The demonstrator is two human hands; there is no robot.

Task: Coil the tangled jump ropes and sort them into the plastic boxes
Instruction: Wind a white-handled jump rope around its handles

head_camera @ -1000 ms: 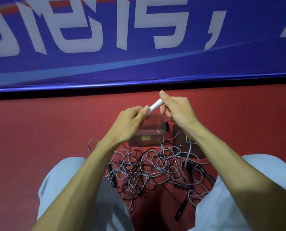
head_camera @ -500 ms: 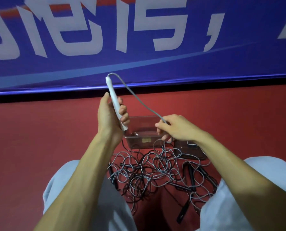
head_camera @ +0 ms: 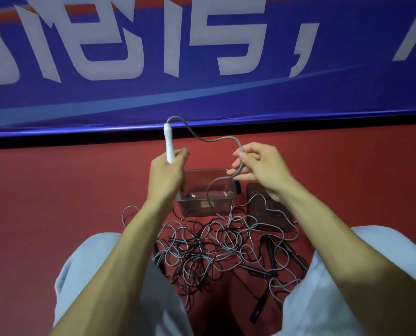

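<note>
Our left grip (head_camera: 167, 175) is curled round the lower end of an upright white handle (head_camera: 169, 143). Our right grip (head_camera: 262, 170) pinches the grey rope (head_camera: 214, 139), which arcs from the handle's top and drops to the tangle (head_camera: 214, 243) on the red floor (head_camera: 56, 202), just this side of the clear box (head_camera: 195, 209). We cannot read the box's small yellow label (head_camera: 205, 204), and the blue banner (head_camera: 202, 98) shows large white characters, cropped, then a comma.

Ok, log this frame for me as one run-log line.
left hand grips white handle, cord end up | right hand pinches grey cord | rope pile tangled on floor | clear box beyond pile
</note>
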